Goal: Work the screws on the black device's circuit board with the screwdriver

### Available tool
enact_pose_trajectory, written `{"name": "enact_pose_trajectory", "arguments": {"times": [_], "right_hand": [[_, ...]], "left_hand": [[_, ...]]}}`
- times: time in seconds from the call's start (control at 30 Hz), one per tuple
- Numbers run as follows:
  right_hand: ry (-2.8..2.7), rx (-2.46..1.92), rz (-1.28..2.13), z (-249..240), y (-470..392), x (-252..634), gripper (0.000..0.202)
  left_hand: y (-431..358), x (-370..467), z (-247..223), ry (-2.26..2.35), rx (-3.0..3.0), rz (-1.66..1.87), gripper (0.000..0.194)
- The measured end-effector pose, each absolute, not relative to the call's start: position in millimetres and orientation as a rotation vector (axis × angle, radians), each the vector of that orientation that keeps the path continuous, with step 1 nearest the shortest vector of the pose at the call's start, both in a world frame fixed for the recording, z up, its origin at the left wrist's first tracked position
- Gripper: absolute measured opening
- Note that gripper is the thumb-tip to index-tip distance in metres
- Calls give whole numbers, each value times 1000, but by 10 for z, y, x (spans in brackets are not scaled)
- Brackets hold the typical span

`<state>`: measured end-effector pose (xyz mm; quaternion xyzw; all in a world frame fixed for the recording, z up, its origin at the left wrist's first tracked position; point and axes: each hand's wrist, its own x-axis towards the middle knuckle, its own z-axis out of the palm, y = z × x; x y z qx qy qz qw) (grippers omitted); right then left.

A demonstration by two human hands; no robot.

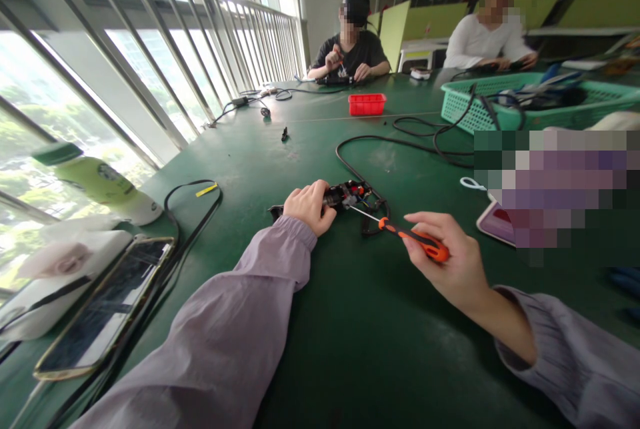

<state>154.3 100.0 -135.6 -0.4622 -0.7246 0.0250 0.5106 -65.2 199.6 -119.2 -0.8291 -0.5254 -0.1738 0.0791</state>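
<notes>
My left hand (311, 208) is closed around a black corded device (345, 194) lying on the green table. The device's casing is open at its right end, where wires and a bit of red show. In my right hand (453, 259) is a screwdriver (415, 237) with an orange and black handle, held between thumb and fingers. Its thin shaft slants left and the tip reaches the exposed inside of the device. Whether the tip sits on a screw is too small to tell. A black cord (345, 149) loops behind the device.
A red tray (367, 104) and a green basket (463, 106) of tools and cables stand farther back. A small black part (285, 134) lies mid-table. At left are a bottle (100, 182), a phone (107, 309) and a lanyard (220, 199). Two people sit across the table.
</notes>
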Motion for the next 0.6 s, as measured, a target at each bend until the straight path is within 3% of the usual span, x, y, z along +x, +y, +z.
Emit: {"name": "enact_pose_trajectory", "arguments": {"times": [0.2, 0.37, 0.5, 0.6], "right_hand": [[-1635, -1046, -48, -1360, 997, 1544, 42], [-1806, -1103, 0, -1364, 987, 1551, 28], [-1686, -1050, -87, -1353, 988, 1550, 38], [-1815, -1053, -96, -1319, 983, 1547, 20]], "left_hand": [[1996, -644, -1194, -1549, -2459, -529, 30], [1984, -640, -1192, -1551, -2449, -513, 31], [1983, -637, -1199, -1544, -2438, -505, 31], [1983, -636, -1200, -1547, -2433, -497, 32]]}}
